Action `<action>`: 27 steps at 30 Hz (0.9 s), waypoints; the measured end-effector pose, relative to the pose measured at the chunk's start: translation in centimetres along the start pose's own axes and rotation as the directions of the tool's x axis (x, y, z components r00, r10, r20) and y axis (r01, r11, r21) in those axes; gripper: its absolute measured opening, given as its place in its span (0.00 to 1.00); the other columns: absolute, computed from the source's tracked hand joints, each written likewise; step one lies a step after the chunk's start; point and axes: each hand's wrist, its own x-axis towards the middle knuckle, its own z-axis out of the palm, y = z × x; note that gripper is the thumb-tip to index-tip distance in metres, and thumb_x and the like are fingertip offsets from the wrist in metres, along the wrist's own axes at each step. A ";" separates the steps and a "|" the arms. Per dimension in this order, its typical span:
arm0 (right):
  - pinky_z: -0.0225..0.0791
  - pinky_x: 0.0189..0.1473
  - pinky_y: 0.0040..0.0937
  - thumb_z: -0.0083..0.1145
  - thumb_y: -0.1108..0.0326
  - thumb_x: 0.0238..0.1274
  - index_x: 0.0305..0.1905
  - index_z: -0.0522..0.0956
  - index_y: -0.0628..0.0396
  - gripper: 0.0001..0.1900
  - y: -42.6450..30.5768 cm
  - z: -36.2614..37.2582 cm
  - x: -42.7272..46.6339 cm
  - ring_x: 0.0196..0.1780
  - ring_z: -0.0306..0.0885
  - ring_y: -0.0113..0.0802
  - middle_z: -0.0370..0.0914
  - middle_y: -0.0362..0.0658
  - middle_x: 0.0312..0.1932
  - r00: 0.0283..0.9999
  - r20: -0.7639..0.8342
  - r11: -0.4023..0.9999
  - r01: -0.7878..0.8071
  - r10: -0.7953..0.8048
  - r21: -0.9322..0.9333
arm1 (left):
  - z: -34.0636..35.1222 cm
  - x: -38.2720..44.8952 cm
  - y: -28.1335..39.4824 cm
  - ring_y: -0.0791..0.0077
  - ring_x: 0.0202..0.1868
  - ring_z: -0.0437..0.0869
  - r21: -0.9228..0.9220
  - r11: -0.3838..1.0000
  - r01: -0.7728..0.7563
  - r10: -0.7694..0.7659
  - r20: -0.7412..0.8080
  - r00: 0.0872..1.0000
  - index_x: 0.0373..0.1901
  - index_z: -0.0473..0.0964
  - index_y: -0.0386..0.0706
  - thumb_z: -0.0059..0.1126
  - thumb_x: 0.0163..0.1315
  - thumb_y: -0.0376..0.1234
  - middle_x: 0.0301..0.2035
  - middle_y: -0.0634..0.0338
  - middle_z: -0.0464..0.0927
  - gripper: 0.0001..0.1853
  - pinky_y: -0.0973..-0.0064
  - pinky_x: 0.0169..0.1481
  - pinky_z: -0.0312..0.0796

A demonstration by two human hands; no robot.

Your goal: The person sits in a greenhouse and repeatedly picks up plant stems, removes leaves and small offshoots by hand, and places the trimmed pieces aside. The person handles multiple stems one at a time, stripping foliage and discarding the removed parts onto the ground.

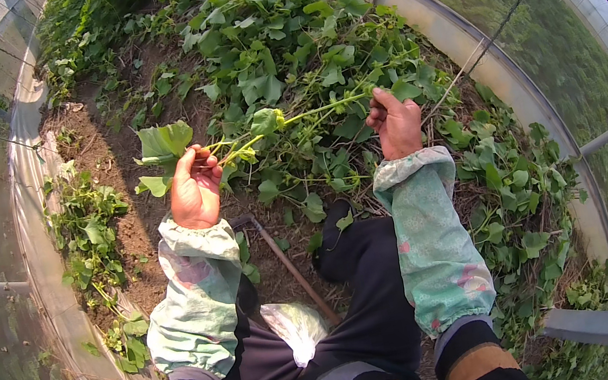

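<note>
A long green vine stem with small leaves and buds stretches between my two hands, above the leafy bed. My left hand pinches its left end between thumb and fingers. Broad green leaves stick out past those fingers. At the other end, my right hand grips the stem with thumb and curled fingers, close to a leaf. Patterned green sleeve covers reach to both wrists. Whether the stem is still rooted cannot be seen.
Dense vines spread ahead and to the right. A long-handled tool, perhaps a hoe, lies between my legs beside a whitish plastic bag. Bare soil shows on the left. Plastic greenhouse walls curve along both sides.
</note>
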 end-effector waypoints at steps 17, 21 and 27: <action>0.80 0.37 0.26 0.61 0.68 0.76 0.63 0.79 0.60 0.16 -0.8 2.0 -3.4 0.36 0.88 0.30 0.87 0.48 0.54 0.902 0.424 0.966 0.032 0.083 -0.258 | 3.6 -3.8 -0.6 0.74 0.41 0.84 0.100 0.961 0.257 -0.274 0.244 0.930 0.53 0.78 0.42 0.56 0.80 0.34 0.46 0.58 0.83 0.08 0.76 0.48 0.80; 0.80 0.38 0.24 0.58 0.74 0.72 0.69 0.74 0.61 0.23 1.9 8.0 -6.8 0.37 0.86 0.28 0.85 0.49 0.56 0.661 0.638 0.914 -0.211 0.395 -0.347 | 4.2 -4.4 -1.1 0.72 0.42 0.85 0.023 0.956 0.291 -0.284 0.298 0.911 0.55 0.76 0.40 0.54 0.81 0.34 0.48 0.56 0.82 0.09 0.74 0.49 0.81; 0.77 0.35 0.25 0.64 0.65 0.73 0.48 0.80 0.59 0.09 4.2 9.5 -7.5 0.33 0.83 0.25 0.81 0.36 0.33 0.538 0.609 0.810 -0.327 0.583 -0.487 | 3.2 -3.7 0.0 0.70 0.43 0.82 -0.111 0.955 0.276 -0.221 0.355 0.908 0.56 0.77 0.38 0.49 0.83 0.34 0.51 0.54 0.80 0.11 0.69 0.51 0.79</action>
